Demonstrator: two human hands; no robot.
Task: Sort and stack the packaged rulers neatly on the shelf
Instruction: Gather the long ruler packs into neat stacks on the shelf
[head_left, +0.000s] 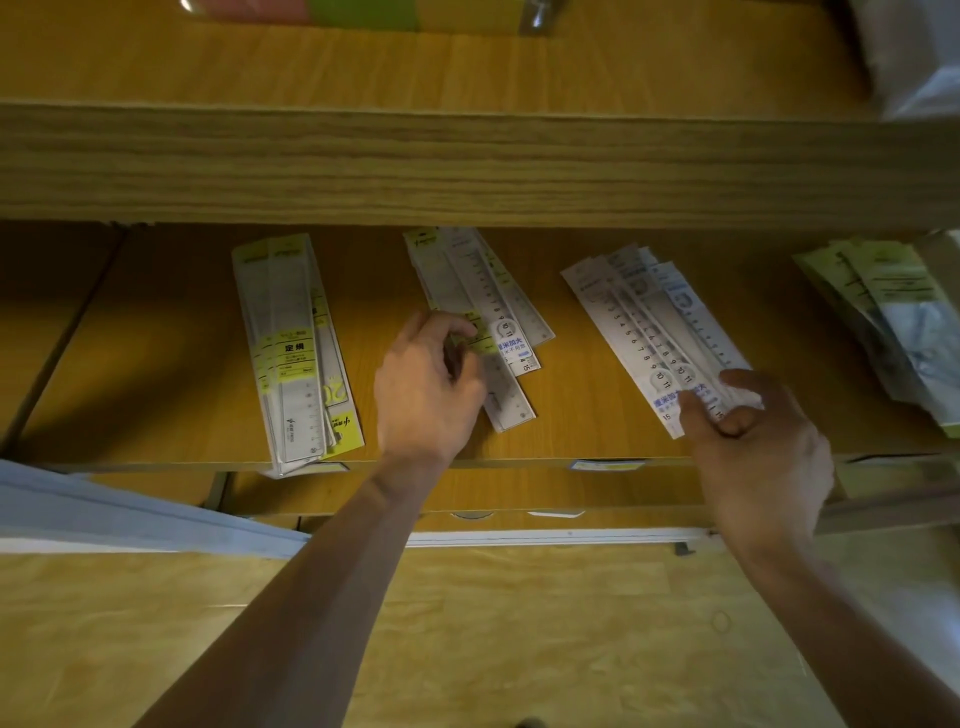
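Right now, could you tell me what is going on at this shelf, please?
A person is sorting packaged rulers on a wooden shelf. The left hand grips the near end of the mixed middle pile, which is fanned out and untidy. The right hand pinches the near end of the blue-labelled pile, also fanned. The yellow-labelled pile on the left lies untouched, overhanging the shelf's front edge.

Shelf: wooden board (156, 364), grain running left to right; front edge nearest the camera
Middle pile: fanned packaged rulers (483, 312), lying flat on the board
Yellow-labelled pile (296, 353): left of the middle pile, well apart; its near ends overhang the front edge
White-and-blue pile (654, 332): right of the middle pile, splayed
Greenish packets (883, 312): farthest right of the middle pile
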